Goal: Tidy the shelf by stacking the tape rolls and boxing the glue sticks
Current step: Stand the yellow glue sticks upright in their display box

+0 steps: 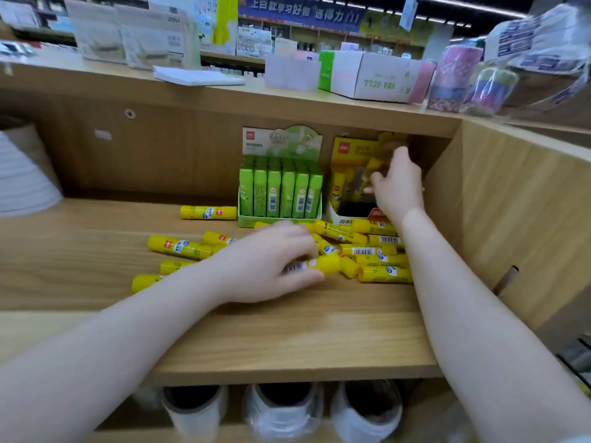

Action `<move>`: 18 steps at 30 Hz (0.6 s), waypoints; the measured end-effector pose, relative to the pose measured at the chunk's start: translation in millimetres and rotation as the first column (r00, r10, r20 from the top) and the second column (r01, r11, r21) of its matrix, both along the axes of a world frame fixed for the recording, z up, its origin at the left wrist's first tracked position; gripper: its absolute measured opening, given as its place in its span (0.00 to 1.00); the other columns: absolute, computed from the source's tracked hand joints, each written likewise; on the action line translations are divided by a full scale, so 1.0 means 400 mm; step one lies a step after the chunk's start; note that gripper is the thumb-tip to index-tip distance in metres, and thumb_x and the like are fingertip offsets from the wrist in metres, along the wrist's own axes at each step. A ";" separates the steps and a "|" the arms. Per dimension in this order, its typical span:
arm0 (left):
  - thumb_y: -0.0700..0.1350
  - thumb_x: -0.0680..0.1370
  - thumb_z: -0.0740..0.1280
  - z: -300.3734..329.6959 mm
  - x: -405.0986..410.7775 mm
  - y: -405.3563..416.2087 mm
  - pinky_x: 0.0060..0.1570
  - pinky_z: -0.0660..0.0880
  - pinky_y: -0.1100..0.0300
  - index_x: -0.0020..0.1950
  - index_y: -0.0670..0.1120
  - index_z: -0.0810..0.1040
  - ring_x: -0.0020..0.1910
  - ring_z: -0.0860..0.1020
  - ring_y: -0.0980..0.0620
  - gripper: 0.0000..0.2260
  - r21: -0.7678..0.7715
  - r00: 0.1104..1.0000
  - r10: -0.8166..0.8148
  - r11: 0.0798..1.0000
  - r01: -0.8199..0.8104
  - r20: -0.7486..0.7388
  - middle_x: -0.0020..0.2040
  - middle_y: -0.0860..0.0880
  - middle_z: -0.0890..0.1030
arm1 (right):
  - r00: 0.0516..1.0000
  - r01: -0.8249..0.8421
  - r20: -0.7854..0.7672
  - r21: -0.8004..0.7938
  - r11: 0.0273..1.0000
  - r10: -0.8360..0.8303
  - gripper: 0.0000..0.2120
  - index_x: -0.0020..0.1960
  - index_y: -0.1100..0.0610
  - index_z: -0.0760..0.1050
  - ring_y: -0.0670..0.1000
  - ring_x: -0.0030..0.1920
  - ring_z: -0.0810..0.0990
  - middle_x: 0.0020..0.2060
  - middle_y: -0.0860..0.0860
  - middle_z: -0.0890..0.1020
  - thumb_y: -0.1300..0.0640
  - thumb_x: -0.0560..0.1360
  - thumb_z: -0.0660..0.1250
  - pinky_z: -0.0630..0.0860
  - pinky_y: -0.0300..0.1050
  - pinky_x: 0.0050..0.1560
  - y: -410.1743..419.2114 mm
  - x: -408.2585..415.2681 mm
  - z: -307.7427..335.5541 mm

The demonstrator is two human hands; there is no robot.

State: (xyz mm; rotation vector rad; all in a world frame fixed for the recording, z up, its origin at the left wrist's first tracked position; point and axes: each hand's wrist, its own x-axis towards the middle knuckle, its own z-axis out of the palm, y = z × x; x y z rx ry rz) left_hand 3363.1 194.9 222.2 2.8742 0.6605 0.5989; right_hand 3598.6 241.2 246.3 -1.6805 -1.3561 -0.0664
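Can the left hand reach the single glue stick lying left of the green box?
Probably yes: the lone glue stick lies in the open, nothing covers it, though the left hand already holds another stick.

Left hand (271, 260): forearm extended forward, palm down, fingers curled, pinching a glue stick (315, 265). Right hand (396, 183): arm reaching beyond it, raised, fingers bent around a second stick.
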 end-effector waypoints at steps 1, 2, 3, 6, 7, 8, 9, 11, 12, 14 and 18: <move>0.53 0.78 0.60 -0.011 -0.010 0.010 0.45 0.68 0.59 0.49 0.47 0.72 0.44 0.70 0.52 0.10 -0.054 0.996 0.045 0.998 -0.041 0.082 0.43 0.51 0.73 | 0.999 0.030 0.033 -0.009 1.000 -0.029 0.05 0.51 0.59 0.66 0.52 0.38 0.78 0.40 0.50 0.72 0.66 0.77 0.60 0.73 0.44 0.37 0.006 -0.004 -0.001; 0.54 0.78 0.59 -0.010 -0.008 0.021 0.41 0.69 0.58 0.48 0.50 0.70 0.40 0.71 0.51 0.08 -0.119 0.983 0.097 0.990 -0.078 0.157 0.40 0.51 0.75 | 0.995 0.063 0.080 -0.030 0.998 -0.061 0.04 0.49 0.60 0.67 0.52 0.39 0.75 0.39 0.50 0.71 0.66 0.76 0.61 0.70 0.43 0.37 0.014 -0.008 -0.004; 0.54 0.78 0.57 -0.002 0.001 0.030 0.38 0.70 0.56 0.47 0.54 0.68 0.36 0.73 0.51 0.06 -0.177 0.965 0.146 0.978 -0.108 0.219 0.38 0.51 0.76 | 0.989 0.092 0.118 -0.062 0.994 -0.084 0.03 0.48 0.61 0.68 0.53 0.40 0.74 0.39 0.52 0.71 0.66 0.76 0.61 0.69 0.44 0.38 0.022 -0.010 -0.007; 0.55 0.78 0.54 0.002 0.012 0.049 0.34 0.71 0.56 0.45 0.58 0.64 0.30 0.72 0.56 0.04 -0.232 0.936 0.204 0.963 -0.139 0.288 0.31 0.52 0.75 | 0.990 0.090 0.119 -0.165 0.982 -0.071 0.05 0.50 0.65 0.73 0.57 0.43 0.78 0.44 0.57 0.76 0.67 0.76 0.60 0.76 0.48 0.42 0.037 -0.014 -0.014; 0.56 0.78 0.53 -0.008 0.013 0.052 0.32 0.69 0.59 0.47 0.57 0.64 0.29 0.71 0.57 0.05 -0.217 0.931 0.203 0.966 -0.139 0.305 0.30 0.52 0.73 | 0.993 0.078 0.105 -0.177 0.981 -0.060 0.05 0.49 0.65 0.73 0.58 0.44 0.80 0.45 0.58 0.77 0.67 0.76 0.59 0.78 0.51 0.44 0.039 -0.013 -0.015; 0.57 0.78 0.52 -0.014 0.013 0.054 0.29 0.66 0.63 0.49 0.56 0.65 0.28 0.71 0.58 0.07 -0.208 0.920 0.217 0.966 -0.154 0.326 0.29 0.53 0.72 | 0.994 0.073 0.099 -0.178 0.981 -0.056 0.04 0.48 0.63 0.72 0.59 0.44 0.80 0.45 0.59 0.77 0.67 0.76 0.59 0.79 0.53 0.45 0.040 -0.011 -0.017; 0.57 0.79 0.52 -0.016 0.013 0.056 0.28 0.64 0.65 0.50 0.55 0.65 0.28 0.70 0.58 0.08 -0.200 0.902 0.228 0.966 -0.163 0.366 0.29 0.53 0.70 | 0.993 0.070 0.102 -0.177 0.982 -0.053 0.04 0.44 0.62 0.71 0.59 0.44 0.80 0.45 0.58 0.77 0.67 0.76 0.58 0.79 0.54 0.45 0.041 -0.009 -0.019; 0.50 0.80 0.56 -0.015 0.011 0.065 0.28 0.64 0.67 0.52 0.54 0.66 0.29 0.69 0.59 0.03 -0.251 0.857 0.254 0.956 -0.152 0.449 0.29 0.53 0.69 | 0.990 0.092 0.125 -0.202 0.975 -0.068 0.10 0.38 0.58 0.67 0.60 0.44 0.80 0.44 0.59 0.77 0.67 0.76 0.58 0.79 0.55 0.45 0.049 -0.009 -0.023; 0.45 0.79 0.57 -0.017 0.010 0.073 0.28 0.64 0.68 0.53 0.54 0.66 0.29 0.69 0.59 0.04 -0.286 0.836 0.283 0.945 -0.159 0.470 0.30 0.53 0.69 | 0.984 0.122 0.154 -0.244 0.962 -0.086 0.10 0.37 0.59 0.67 0.60 0.44 0.81 0.44 0.60 0.78 0.68 0.76 0.58 0.79 0.54 0.46 0.057 -0.011 -0.022; 0.40 0.78 0.58 -0.022 0.006 0.082 0.28 0.65 0.68 0.55 0.54 0.65 0.30 0.69 0.61 0.10 -0.334 0.824 0.316 0.928 -0.166 0.470 0.31 0.52 0.69 | 0.962 0.201 0.246 -0.353 0.914 -0.116 0.05 0.44 0.63 0.72 0.61 0.45 0.80 0.46 0.62 0.79 0.69 0.76 0.59 0.78 0.51 0.46 0.070 -0.021 -0.014; 0.45 0.79 0.59 -0.021 0.000 0.085 0.31 0.67 0.72 0.60 0.58 0.64 0.33 0.72 0.62 0.12 -0.317 0.821 0.303 0.935 -0.159 0.484 0.30 0.56 0.72 | 0.950 0.237 0.285 -0.394 0.888 -0.127 0.04 0.44 0.61 0.69 0.57 0.40 0.76 0.47 0.60 0.77 0.67 0.76 0.60 0.70 0.46 0.39 0.056 -0.024 -0.013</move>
